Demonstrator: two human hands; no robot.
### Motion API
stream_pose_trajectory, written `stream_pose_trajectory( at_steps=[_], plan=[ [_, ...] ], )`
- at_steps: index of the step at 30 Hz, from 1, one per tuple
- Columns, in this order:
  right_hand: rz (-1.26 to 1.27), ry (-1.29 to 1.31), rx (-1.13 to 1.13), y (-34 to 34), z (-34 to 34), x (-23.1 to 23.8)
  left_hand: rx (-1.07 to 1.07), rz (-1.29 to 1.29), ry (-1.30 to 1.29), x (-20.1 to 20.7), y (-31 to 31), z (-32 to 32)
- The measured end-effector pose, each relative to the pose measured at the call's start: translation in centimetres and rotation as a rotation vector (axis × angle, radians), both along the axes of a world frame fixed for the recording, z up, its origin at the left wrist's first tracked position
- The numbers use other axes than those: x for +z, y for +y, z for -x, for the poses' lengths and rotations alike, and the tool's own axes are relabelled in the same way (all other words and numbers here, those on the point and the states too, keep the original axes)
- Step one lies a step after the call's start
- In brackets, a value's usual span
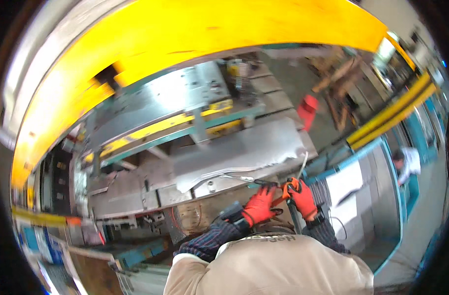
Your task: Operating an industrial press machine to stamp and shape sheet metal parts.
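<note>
My left hand point(260, 206), in a red glove, is closed at the dark handle end of a slim metal tool point(236, 177). The tool's shiny end points left, over the front edge of the metal sheets. Just to the right, my right hand point(303, 200), also red-gloved, is closed round an orange-handled tool point(290, 187). A thin pale rod point(303, 165) sticks up beyond that hand. Blur hides the exact kind of both tools. In front of my hands, grey metal sheets point(244, 147) with a wavy front edge lie on the press bed point(173, 195).
A large yellow press beam point(209, 24) arches over a steel die point(160, 96). Blue-framed racking point(394, 196) with stacked sheets point(349, 184) stands at right. A red object point(308, 109) lies behind the bed. Another person point(408, 162) is at far right.
</note>
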State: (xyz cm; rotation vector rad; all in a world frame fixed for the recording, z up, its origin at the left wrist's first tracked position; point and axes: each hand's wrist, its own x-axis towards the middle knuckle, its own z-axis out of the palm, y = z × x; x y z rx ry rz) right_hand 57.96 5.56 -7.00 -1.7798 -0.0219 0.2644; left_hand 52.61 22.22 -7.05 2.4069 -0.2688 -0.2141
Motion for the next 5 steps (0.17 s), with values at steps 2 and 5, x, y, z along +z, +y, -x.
stream_pose_trajectory(
  at_steps=[2, 5],
  plan=[
    [0.612, -0.025, 0.028, -1.9, -0.7, 0.1, -0.005, 0.103, 0.057, -3.0, 0.3, 0.4],
    [0.702, 0.036, -0.067, -8.5, -2.3, -4.1, 0.05, 0.162, 0.152, -6.4, 0.9, 0.4]
  ],
)
